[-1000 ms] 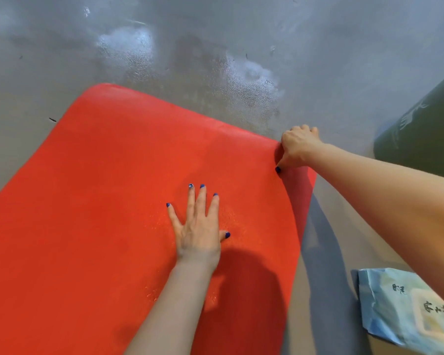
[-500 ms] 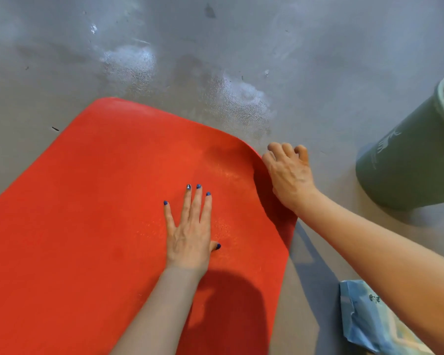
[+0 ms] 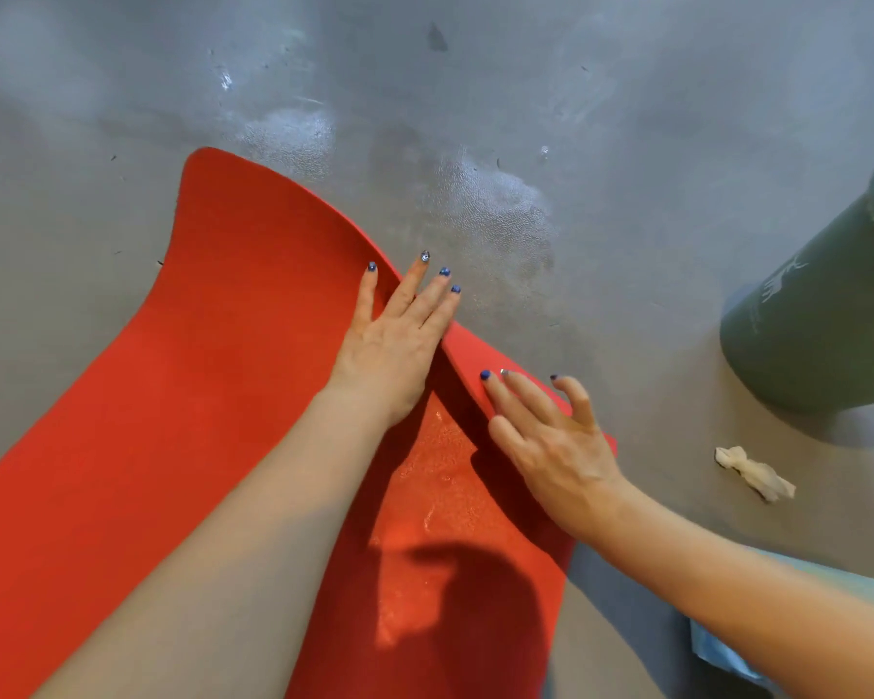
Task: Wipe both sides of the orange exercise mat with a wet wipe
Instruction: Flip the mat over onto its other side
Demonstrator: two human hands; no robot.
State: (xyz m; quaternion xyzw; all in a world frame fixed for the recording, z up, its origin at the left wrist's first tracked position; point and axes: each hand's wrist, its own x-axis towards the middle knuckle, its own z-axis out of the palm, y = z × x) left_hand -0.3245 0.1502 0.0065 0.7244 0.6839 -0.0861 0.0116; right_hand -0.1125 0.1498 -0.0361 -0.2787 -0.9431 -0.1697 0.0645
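Observation:
The orange exercise mat (image 3: 213, 375) lies on the grey floor, its far right corner raised and curling over toward the left. My left hand (image 3: 399, 340) rests on that raised edge with straight fingers; its thumb is hidden. My right hand (image 3: 551, 436) lies with spread fingers on the mat's right edge, just below the left hand. A wet, shiny patch shows on the mat between my forearms. A crumpled white wet wipe (image 3: 753, 471) lies on the floor to the right, apart from both hands.
A dark green bucket (image 3: 818, 305) stands at the right edge. A light blue wipe pack (image 3: 717, 653) peeks out under my right forearm at the bottom right. Damp patches mark the grey floor (image 3: 475, 204) beyond the mat.
The mat's far right corner has lifted and curled leftward. My left hand moved from the mat's middle up to the raised edge. My right hand slid down the right edge, fingers now spread.

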